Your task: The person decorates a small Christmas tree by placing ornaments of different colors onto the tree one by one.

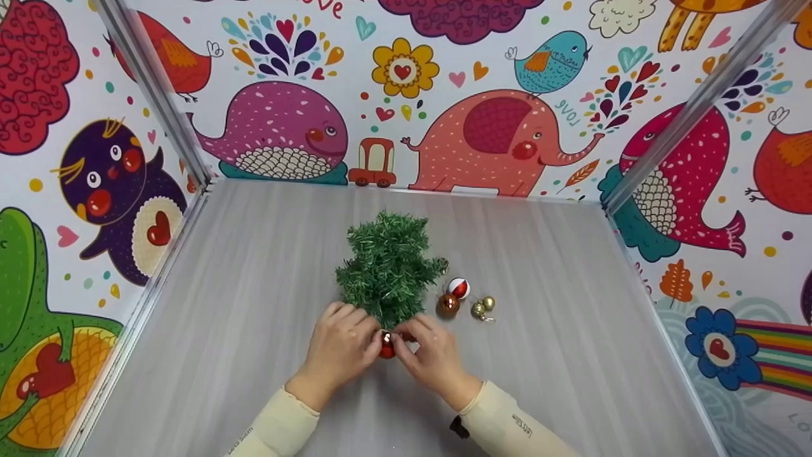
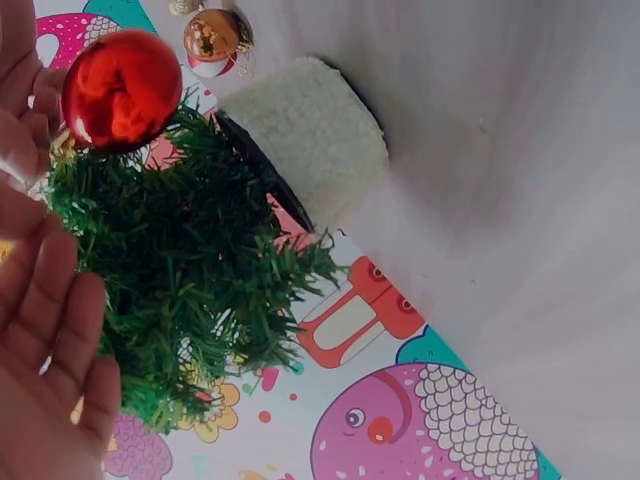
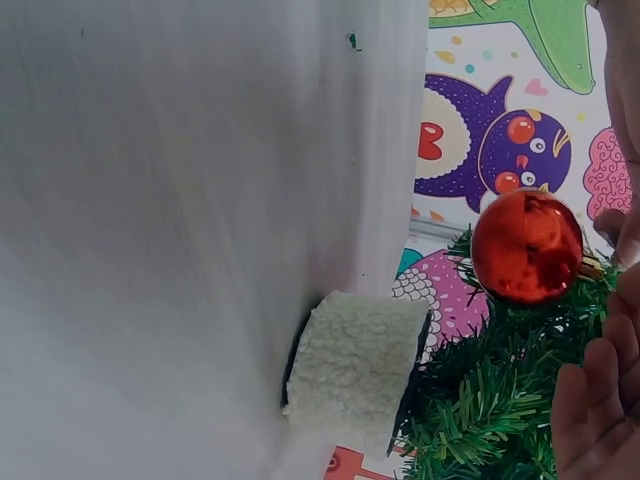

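A shiny red Christmas ball [image 1: 387, 349] hangs at the near side of a small green artificial Christmas tree [image 1: 387, 266]. My left hand [image 1: 342, 343] and right hand [image 1: 434, 352] meet at the ball's top, thumbs and forefingers pinching around its cap. The ball [image 2: 122, 90] shows fully in the left wrist view, but the fingertips at its hanger are partly cut off. In the right wrist view, a gold cap [image 3: 592, 266] points toward the fingers. A white fleecy base [image 3: 355, 360] with dark ends carries the tree.
Right of the tree lie a bronze ball [image 1: 448, 306], a red-and-white ball [image 1: 459, 289] and a few small gold ornaments [image 1: 479, 310]. The grey wood-grain table [image 1: 254, 266] is bordered by cartoon-printed walls [image 1: 380, 114] with metal edge strips.
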Motion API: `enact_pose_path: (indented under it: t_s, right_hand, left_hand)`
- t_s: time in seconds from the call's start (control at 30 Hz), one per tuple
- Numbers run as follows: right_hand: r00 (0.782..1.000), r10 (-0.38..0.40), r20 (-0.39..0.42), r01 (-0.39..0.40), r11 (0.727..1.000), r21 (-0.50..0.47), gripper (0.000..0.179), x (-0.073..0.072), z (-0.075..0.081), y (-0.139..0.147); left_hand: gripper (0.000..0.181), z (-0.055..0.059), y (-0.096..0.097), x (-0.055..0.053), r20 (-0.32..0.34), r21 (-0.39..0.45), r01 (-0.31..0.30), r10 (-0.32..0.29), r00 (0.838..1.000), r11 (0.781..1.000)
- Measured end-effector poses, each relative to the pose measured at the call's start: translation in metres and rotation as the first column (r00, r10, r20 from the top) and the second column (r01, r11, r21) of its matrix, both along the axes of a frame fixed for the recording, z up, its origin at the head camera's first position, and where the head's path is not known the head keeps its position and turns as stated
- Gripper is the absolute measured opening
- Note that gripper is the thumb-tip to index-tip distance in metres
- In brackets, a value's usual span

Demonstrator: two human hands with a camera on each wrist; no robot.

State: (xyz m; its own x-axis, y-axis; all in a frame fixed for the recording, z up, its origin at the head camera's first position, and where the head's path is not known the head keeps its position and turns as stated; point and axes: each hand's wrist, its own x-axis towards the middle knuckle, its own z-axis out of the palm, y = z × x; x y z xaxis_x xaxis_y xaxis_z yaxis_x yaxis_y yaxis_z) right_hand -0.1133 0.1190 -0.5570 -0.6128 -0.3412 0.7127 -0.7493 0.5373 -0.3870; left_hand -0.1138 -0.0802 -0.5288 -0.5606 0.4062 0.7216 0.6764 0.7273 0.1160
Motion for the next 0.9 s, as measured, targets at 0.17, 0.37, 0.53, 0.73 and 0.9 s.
enact_pose_path:
  t_s: [0.17,0.37,0.53,0.73,0.9]
  right_hand:
    - [0.998,-0.05,-0.047,0.052,0.998,0.037,0.002,-0.0029,-0.001,-0.0008]
    - [0.991,-0.085,-0.098,0.09,0.995,0.04,0.009,-0.0069,-0.0009,-0.0017]
    - [0.986,-0.103,-0.128,0.108,0.994,0.034,0.007,-0.0087,-0.0023,-0.0034]
    - [0.969,-0.143,-0.2,0.155,0.987,0.047,0.003,-0.0085,-0.0039,-0.0047]
    - [0.963,-0.161,-0.215,0.167,0.986,0.011,0.005,-0.0082,-0.006,-0.0044]
  left_hand:
    - [0.009,-0.0022,0.0004,-0.0015,-0.01,0.012,-0.024,0.024,1.0,1.0]
    - [0.007,-0.003,0.0004,-0.0036,-0.007,0.031,-0.045,0.046,0.999,0.998]
    - [0.005,-0.0044,0.0012,-0.0048,-0.004,0.064,-0.059,0.059,0.998,0.996]
    - [0.002,-0.0059,0.0032,-0.0046,-0.001,0.085,-0.066,0.066,0.998,0.994]
    - [0.003,-0.006,0.0041,-0.0052,0.003,0.075,-0.076,0.077,0.997,0.994]
